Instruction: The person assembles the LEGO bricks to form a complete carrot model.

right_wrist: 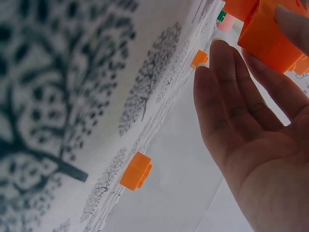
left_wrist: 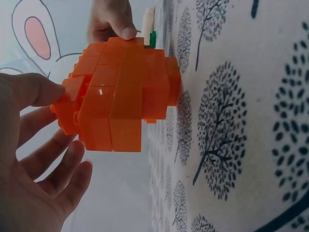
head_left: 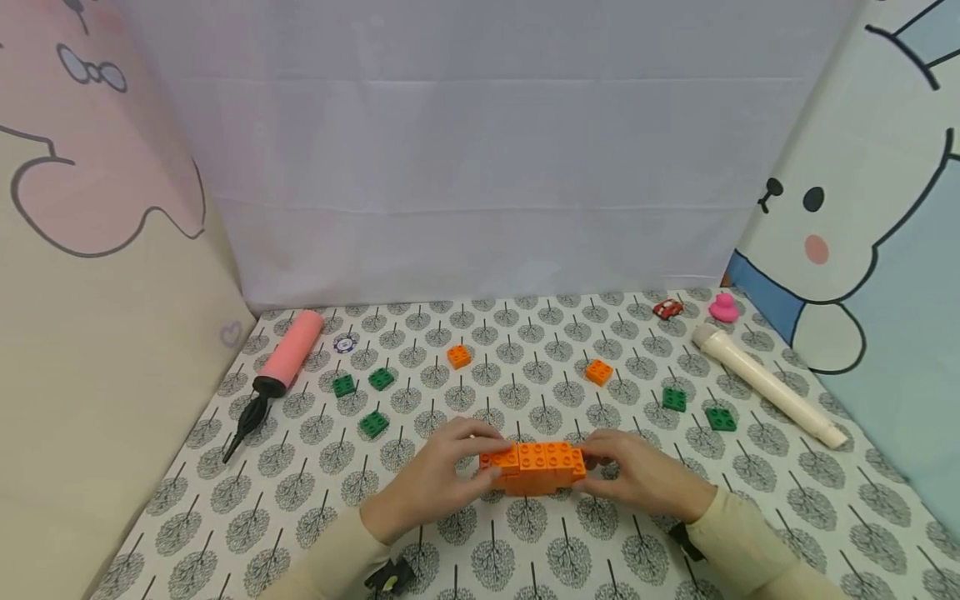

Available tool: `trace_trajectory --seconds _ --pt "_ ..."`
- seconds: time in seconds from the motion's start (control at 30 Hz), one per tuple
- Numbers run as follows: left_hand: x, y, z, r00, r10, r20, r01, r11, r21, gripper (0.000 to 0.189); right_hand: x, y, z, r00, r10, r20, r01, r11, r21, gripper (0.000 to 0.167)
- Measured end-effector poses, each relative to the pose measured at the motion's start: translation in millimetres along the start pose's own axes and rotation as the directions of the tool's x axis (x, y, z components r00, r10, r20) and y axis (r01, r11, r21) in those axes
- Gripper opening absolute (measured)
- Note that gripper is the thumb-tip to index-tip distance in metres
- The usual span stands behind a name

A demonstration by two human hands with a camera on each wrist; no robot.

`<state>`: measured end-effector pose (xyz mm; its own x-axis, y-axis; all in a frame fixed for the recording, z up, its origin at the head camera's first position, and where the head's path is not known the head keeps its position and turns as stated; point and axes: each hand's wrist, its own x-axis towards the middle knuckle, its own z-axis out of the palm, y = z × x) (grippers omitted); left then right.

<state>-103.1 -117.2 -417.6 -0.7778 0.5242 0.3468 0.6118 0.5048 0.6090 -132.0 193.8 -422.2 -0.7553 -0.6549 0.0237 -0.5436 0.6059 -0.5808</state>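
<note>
Low over the front middle of the table is a stacked structure of orange building blocks, studs on top and a narrower base beneath. My left hand pinches its upper left end, thumb on the near side and a finger over the top. In the left wrist view the thumb presses a block on the upper layer, while the other fingers spread loosely behind. At the right end, my right hand holds the structure between thumb and index finger. Its other fingers extend beside the blocks in the right wrist view.
Two loose orange blocks lie farther back. Several green blocks are at both sides. A pink pump and poker chip lie left; a cream tube, red toy car and pink duck right.
</note>
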Motion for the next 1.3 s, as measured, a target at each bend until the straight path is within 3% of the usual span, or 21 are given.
trace_trajectory --seconds 0.4,0.6,0.83,1.1,1.3 --pt "-2.6 -3.4 2.8 0.996 0.075 -0.04 -0.072 0.995 0.072 0.033 1.0 1.1 0.9 1.0 -0.009 -0.004 0.009 1.0 -0.007 0.041" --pt "-1.3 -4.7 2.2 0.99 0.134 -0.033 -0.126 0.975 0.181 0.035 1.7 1.1 -0.4 1.0 0.01 0.002 -0.01 1.0 -0.001 0.045" --pt "-1.1 -4.3 4.5 0.984 0.177 -0.026 -0.167 0.958 0.232 0.036 -0.2 2.6 -0.4 1.0 0.019 0.014 -0.019 0.999 0.034 0.042" --pt "-3.6 -8.2 10.1 0.981 0.18 -0.078 -0.166 0.974 0.157 0.036 0.9 3.6 -1.3 1.0 0.007 0.015 -0.007 0.999 0.045 0.043" --pt "-3.5 -9.2 9.5 0.99 0.125 -0.072 -0.119 0.99 0.078 0.038 1.9 3.2 -1.7 1.0 0.015 0.016 -0.015 0.999 0.034 0.047"
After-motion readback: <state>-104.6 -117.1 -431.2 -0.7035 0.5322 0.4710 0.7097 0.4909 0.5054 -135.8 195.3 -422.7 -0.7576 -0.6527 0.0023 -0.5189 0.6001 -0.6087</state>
